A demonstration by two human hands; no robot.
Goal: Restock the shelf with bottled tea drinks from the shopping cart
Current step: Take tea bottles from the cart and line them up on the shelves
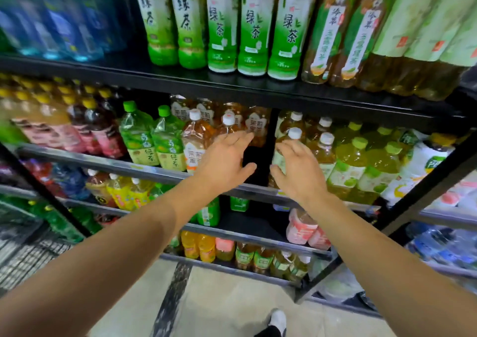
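At frame centre, both hands, left (224, 166) and right (300, 172), reach open-fingered and empty beside a dark gap (258, 161) among shelf (160, 174) tea bottles (196, 143), so restocking looks unfinished; the cart (23, 254) sits lower left.

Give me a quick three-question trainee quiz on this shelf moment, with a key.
1. True or false: the left hand is gripping a blue bottle on the top shelf.
2. Which cap colour does the bottle at the right hand have? A red, B white, C yellow.
3. Fill in: between the two hands, the shelf row shows a dark ____.

Key: 1 false, both hands are open at the second shelf. 2 B. 3 gap.
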